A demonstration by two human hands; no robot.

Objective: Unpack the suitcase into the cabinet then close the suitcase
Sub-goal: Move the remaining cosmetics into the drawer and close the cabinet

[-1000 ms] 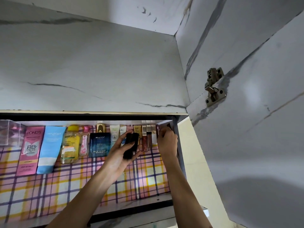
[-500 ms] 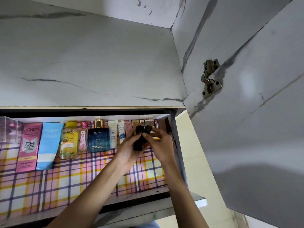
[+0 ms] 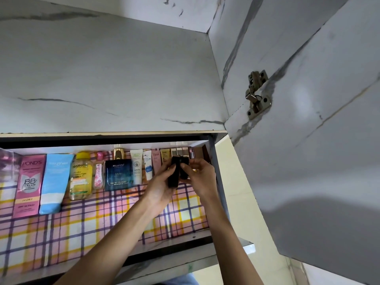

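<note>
Head view: we see both hands raised into the open cabinet (image 3: 123,79), meeting at the right end of its lower shelf. The left grip (image 3: 162,186) has its fingers curled round a tall black case (image 3: 173,173), held upright. The right grip (image 3: 202,177) pinches a shorter black case (image 3: 184,168) between thumb and fingertips. The two cases stand side by side and seem to touch. Both are small, dark, straight-sided pieces with a dull sheen, and we can read no label on either. They are held above the plaid liner (image 3: 82,233), just in front of the small tubes at the row's right end.

Along the back stands the row of toiletries: a pink Pond's box (image 3: 28,184), a blue tube (image 3: 54,182), a yellow Garnier bottle (image 3: 81,175), a dark blue Bella Vita box (image 3: 118,173) and a white tube (image 3: 136,165). The cabinet door (image 3: 308,161) hangs open to the right on its metal hinge (image 3: 257,93).
</note>
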